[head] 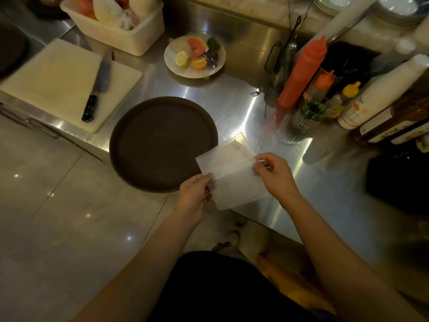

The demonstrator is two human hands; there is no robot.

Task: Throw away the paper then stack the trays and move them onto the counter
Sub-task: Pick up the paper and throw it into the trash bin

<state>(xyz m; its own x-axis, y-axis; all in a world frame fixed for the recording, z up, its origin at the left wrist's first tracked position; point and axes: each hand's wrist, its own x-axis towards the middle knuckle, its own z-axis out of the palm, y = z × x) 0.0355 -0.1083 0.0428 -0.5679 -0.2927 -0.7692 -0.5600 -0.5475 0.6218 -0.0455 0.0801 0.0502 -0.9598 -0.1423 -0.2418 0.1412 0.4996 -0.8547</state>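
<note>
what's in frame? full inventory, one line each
paper: 1, white, held at counter edge, overlapping tray rim
tray: 1, dark brown, round, overhanging steel counter edge
cutting board: 1, cream, left
knife: 1, black handle, on board
fruit plate: 1, white, far centre
bin: 1, cream, far left
squeeze bottles: several, red, orange, yellow caps, right
hands: left and right, both pinching the paper
</note>
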